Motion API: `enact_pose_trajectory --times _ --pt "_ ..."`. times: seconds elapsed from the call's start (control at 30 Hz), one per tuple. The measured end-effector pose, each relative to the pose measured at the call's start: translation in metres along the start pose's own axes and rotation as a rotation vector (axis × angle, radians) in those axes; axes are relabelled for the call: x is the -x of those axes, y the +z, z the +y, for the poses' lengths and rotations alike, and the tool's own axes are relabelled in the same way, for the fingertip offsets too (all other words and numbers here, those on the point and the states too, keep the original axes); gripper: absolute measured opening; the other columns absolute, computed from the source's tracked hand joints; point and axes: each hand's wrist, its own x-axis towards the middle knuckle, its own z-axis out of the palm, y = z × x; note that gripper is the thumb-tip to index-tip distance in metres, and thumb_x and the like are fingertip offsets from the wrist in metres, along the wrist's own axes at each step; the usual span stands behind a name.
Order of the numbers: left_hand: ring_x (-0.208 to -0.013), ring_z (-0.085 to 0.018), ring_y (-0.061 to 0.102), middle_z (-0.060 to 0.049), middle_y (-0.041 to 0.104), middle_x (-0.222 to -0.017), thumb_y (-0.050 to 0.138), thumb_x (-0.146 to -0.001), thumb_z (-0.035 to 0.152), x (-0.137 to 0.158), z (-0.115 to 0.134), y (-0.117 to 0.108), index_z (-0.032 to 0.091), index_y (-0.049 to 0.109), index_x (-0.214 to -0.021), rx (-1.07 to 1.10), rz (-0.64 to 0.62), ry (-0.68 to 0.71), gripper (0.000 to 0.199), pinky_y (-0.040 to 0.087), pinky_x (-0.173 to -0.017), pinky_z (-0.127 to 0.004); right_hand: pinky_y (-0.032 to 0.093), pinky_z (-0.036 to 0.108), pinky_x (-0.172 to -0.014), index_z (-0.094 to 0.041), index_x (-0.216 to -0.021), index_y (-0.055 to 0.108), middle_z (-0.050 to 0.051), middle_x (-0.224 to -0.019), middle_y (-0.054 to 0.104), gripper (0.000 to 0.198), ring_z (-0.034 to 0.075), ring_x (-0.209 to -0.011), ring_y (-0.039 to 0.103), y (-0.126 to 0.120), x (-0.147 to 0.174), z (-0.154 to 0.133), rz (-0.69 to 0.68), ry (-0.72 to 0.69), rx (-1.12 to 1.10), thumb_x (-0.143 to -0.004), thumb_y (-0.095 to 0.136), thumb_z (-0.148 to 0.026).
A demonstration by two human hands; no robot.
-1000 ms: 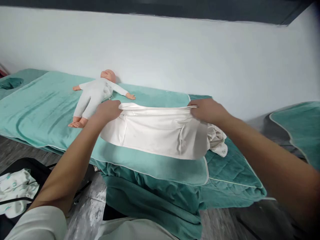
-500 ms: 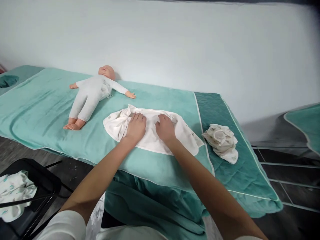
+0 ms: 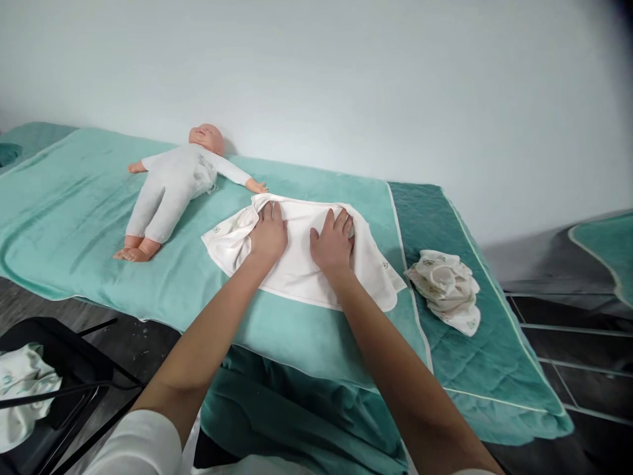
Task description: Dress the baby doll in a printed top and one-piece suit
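Left grip (image 3: 268,239) and right grip (image 3: 333,245) press white cloth (image 3: 301,232), long axis running sideways.

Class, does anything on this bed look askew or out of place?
The white cloth is rumpled at its left end, uneven beside its flatter middle. A patterned cloth sits untidily bunched on the quilted cover.

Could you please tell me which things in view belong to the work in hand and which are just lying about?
In hand:
white cloth, spread on the light green cover, with the left hand and right hand on it

Lying about, as far as I can judge:
doll, face up, untouched
crumpled cloth on the dark green quilt
patterned cloth on the black chair
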Motion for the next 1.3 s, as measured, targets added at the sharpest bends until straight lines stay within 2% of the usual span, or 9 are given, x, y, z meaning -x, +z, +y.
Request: enact_pose_trajectory --times 0.17,0.27,0.37,0.57,0.8,1.0,1.13,1.2,1.3 --pt "-0.149 -0.041 0.044 -0.013 0.032 -0.172 0.034 -0.103 0.021 -0.027 0.007 0.001 0.017 0.029 -0.167 -0.068 -0.052 -0.023 0.064 0.051 -0.113 -0.055 0.043 0.065 -0.113 -0.009 -0.167 0.022 0.023 -0.176 0.011 0.073 0.046 -0.159 0.02 -0.001 -0.025 0.011 0.009 -0.049 0.033 -0.102 0.036 -0.041" --pt "-0.154 -0.041 0.038 -0.011 0.026 -0.175 0.041 -0.103 0.027 -0.044 0.007 0.012 0.022 0.028 -0.168 -0.062 -0.058 -0.018 0.067 0.045 -0.119 -0.057 0.044 0.067 -0.112 -0.009 -0.167 0.021 0.023 -0.176 0.011 0.076 0.048 -0.158 0.021 0.003 -0.046 0.014 0.019 -0.063 0.058 -0.102 0.037 -0.043" --pt "-0.158 -0.037 0.032 -0.012 0.023 -0.176 0.038 -0.105 0.035 -0.06 0.004 0.026 0.019 0.026 -0.168 -0.017 -0.051 -0.008 0.066 0.032 -0.128 -0.054 0.042 0.067 -0.114 -0.01 -0.167 0.021 0.024 -0.175 0.013 0.076 0.047 -0.158 0.023 0.012 -0.065 0.018 0.024 -0.08 0.084 -0.102 0.037 -0.046" --pt "-0.16 -0.035 0.03 -0.013 0.028 -0.174 0.03 -0.107 0.039 -0.078 -0.002 0.04 0.014 0.03 -0.166 0.013 -0.055 -0.024 0.064 0.023 -0.133 -0.052 0.032 0.065 -0.123 -0.008 -0.166 0.024 0.025 -0.174 0.02 0.075 0.044 -0.157 0.027 0.036 -0.09 0.034 0.021 -0.148 0.052 -0.105 0.03 -0.05" --pt "-0.159 -0.035 0.03 -0.017 0.033 -0.171 0.026 -0.108 0.039 -0.075 -0.001 0.037 0.003 0.037 -0.161 0.021 -0.072 -0.02 0.065 0.025 -0.133 -0.049 0.028 0.057 -0.126 -0.001 -0.163 0.032 0.027 -0.17 0.028 0.072 0.041 -0.157 0.03 0.039 -0.096 0.032 -0.04 -0.131 -0.008 -0.106 0.029 -0.046" --pt "-0.158 -0.034 0.034 -0.019 0.036 -0.17 0.034 -0.107 0.038 -0.042 -0.001 0.035 0.003 0.043 -0.157 0.003 -0.02 0.011 0.062 0.031 -0.13 -0.048 0.028 0.06 -0.124 0.0 -0.156 0.043 0.028 -0.166 0.036 0.064 0.04 -0.156 0.034 0.031 -0.068 0.024 0.012 -0.217 0.031 -0.106 0.029 -0.036" --pt "-0.157 -0.034 0.035 -0.019 0.044 -0.165 0.041 -0.106 0.035 0.006 -0.007 0.025 0.006 0.059 -0.143 0.014 0.062 0.134 0.05 0.029 -0.13 -0.052 0.023 0.057 -0.127 -0.007 -0.15 0.053 0.021 -0.165 0.043 0.056 0.034 -0.157 0.032 0.024 -0.024 0.027 0.048 -0.426 0.036 -0.107 0.032 -0.036" --pt "-0.151 -0.033 0.042 -0.017 0.055 -0.155 0.042 -0.106 0.033 0.033 -0.013 0.018 0.011 0.067 -0.129 0.053 0.106 0.19 0.041 0.032 -0.127 -0.051 0.029 0.052 -0.124 -0.011 -0.144 0.057 0.018 -0.16 0.051 0.049 0.031 -0.151 0.041 0.017 0.002 0.031 0.102 -0.521 -0.02 -0.107 0.035 -0.035" --pt "-0.127 -0.029 0.058 -0.013 0.069 -0.128 0.042 -0.107 0.033 0.067 -0.027 0.008 0.017 0.071 -0.109 0.101 0.151 0.223 0.034 0.046 -0.11 -0.046 0.043 0.046 -0.107 -0.015 -0.124 0.066 0.017 -0.132 0.069 0.037 0.031 -0.125 0.058 0.005 0.037 0.042 0.209 -0.524 -0.086 -0.105 0.042 -0.036"
